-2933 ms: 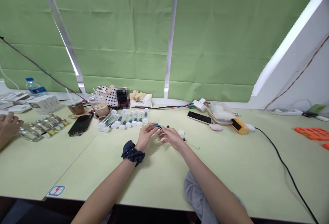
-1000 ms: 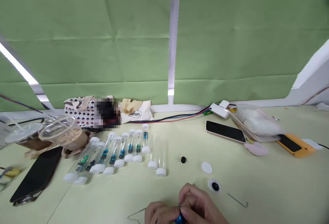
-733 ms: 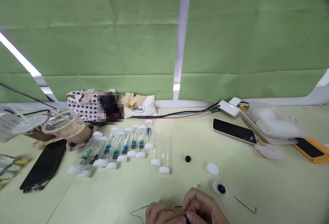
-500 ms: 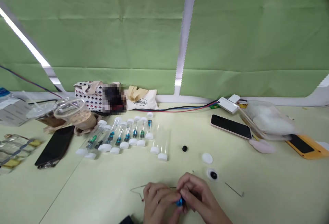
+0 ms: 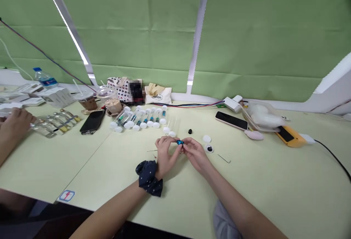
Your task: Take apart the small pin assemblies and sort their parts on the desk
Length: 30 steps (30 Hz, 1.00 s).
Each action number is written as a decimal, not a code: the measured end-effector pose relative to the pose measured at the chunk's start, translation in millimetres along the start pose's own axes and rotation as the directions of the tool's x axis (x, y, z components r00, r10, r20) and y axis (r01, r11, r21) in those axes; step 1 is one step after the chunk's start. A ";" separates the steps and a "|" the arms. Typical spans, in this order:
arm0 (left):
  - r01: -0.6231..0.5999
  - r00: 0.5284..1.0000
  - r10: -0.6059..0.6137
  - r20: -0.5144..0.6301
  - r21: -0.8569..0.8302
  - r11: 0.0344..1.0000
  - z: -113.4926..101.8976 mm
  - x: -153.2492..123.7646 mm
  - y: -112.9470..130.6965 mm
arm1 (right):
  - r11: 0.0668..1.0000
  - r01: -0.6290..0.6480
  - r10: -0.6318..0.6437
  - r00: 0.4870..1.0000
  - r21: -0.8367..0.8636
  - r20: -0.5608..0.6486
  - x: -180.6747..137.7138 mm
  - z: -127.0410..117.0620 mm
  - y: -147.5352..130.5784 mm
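Between the fingertips of both hands is a small shiny blue part (image 5: 180,142), partly covered by the fingers. My left hand (image 5: 166,154) pinches it from the left, a dark dotted scrunchie (image 5: 149,178) around its wrist. From the right, my right hand (image 5: 195,153) grips the same part with thumb and fingers. Thin bent metal wire (image 5: 151,151) lies beside the left hand. Beyond the right hand are a white disc (image 5: 207,139), a white ring with a black centre (image 5: 209,148) and a small black cap (image 5: 190,131). An L-shaped hex key (image 5: 225,159) rests to the right.
Several clear tubes (image 5: 145,119) with white caps, most with blue or green parts inside, lie behind my hands. Phones (image 5: 92,122), drink cups (image 5: 112,103), a plastic bag (image 5: 261,115) and an orange device (image 5: 290,136) surround them. Another person's hand (image 5: 19,123) is at far left.
The camera view has shifted, so my hands appear higher and both forearms show. Another person's hand has come into view at left. Both hands still hold the blue part.
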<state>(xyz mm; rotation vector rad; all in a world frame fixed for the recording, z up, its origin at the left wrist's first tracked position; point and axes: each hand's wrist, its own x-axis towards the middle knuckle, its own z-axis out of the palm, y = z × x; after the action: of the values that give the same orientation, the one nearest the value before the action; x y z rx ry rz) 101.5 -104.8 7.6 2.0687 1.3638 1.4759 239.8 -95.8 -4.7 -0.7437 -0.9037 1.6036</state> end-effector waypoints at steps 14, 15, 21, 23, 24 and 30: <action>0.049 0.997 -0.041 0.058 -0.144 0.988 -3.6 7.3 -11.6 | 0.979 -0.085 0.078 0.996 0.184 0.045 5.9 8.8 -1.4; 0.069 0.996 -0.060 0.063 -0.171 0.983 -4.8 5.5 -12.9 | 0.979 -0.105 0.096 0.994 0.172 0.057 6.4 9.1 -0.4; 0.125 0.988 -0.093 0.123 -0.293 0.948 -12.2 -4.2 -15.8 | 0.973 -0.212 0.217 0.975 -0.085 0.045 10.3 14.6 11.2; 0.128 0.987 -0.091 0.136 -0.293 0.947 -13.5 -5.3 -15.5 | 0.974 -0.196 0.201 0.979 -0.110 0.028 10.0 16.9 10.1; 0.124 0.987 -0.088 0.136 -0.287 0.950 -14.0 -5.3 -15.3 | 0.980 -0.177 0.180 0.983 -0.096 0.023 9.5 17.7 7.8; 0.060 0.987 -0.034 0.159 -0.158 0.986 -14.9 -3.5 -13.8 | 0.979 0.048 -0.034 0.997 -0.199 0.074 4.6 14.7 -16.8</action>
<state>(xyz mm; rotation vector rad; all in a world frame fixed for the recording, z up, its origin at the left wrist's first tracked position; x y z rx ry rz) 81.4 -104.7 3.2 1.9897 1.1838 1.3276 234.8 -92.0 17.3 -0.8069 -1.1372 1.5242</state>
